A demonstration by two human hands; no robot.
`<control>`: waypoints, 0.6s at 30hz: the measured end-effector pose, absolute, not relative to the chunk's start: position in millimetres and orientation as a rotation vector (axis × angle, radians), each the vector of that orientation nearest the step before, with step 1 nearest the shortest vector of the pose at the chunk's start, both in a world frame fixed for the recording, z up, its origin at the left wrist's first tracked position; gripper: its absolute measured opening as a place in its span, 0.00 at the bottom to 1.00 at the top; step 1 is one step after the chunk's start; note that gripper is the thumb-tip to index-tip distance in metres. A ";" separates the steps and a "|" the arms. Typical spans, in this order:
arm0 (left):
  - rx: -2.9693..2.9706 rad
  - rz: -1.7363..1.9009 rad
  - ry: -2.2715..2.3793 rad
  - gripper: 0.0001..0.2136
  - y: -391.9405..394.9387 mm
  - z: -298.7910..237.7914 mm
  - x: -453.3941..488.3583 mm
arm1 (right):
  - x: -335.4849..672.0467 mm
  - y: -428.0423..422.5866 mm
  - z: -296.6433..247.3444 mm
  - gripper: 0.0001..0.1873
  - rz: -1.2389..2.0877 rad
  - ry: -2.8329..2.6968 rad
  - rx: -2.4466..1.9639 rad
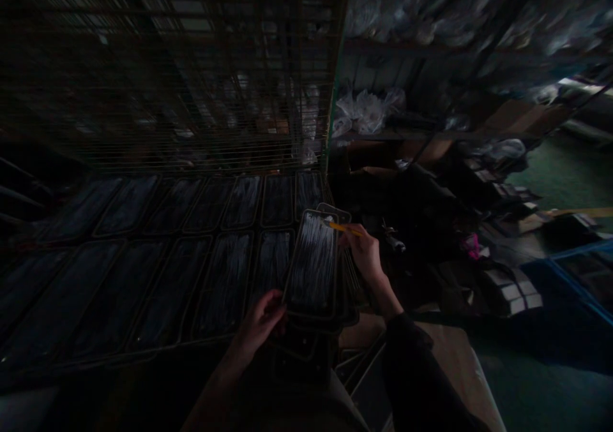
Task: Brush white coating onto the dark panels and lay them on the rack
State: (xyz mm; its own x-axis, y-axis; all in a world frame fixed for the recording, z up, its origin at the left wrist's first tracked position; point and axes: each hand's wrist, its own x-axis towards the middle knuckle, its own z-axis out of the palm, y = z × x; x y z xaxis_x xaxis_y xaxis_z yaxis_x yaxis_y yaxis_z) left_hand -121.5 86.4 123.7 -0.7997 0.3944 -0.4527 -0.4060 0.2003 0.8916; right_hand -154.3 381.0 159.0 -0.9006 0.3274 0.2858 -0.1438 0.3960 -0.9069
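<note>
A yellow-handled brush (pixel 345 229) is held by my right hand (pixel 368 254), its fingers closed round the handle. The brush tip touches the upper right part of a dark rectangular panel (pixel 311 269) with rounded corners and a pale rim. Whitish streaks run lengthwise down that panel. My left hand (pixel 262 320) is closed on the panel's lower left corner, thumb and fingers at its edge. Under the panel lie more dark panels (pixel 348 317), stacked and slightly fanned out. The scene is very dim.
Two rows of similar streaked panels (pixel 223 279) lie to the left. A wire mesh (pixel 201 68) rises behind them. Plastic bags (pixel 366 110) fill shelves at the back right. A cardboard box (pixel 460 355) stands beside my right arm, with a blue crate (pixel 569 269) farther right.
</note>
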 end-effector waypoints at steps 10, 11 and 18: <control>-0.085 1.701 1.861 0.20 95.2 134.7 -115.9 | -170.5 392.0 138.6 0.13 1.084 -2.424 -0.075; -0.097 1.706 1.852 0.20 96.2 135.8 -115.1 | -163.5 389.6 140.2 0.13 1.048 -2.441 -0.090; -0.227 1.825 1.768 0.23 97.0 135.5 -112.0 | -75.0 344.8 171.3 0.12 1.157 -2.647 0.003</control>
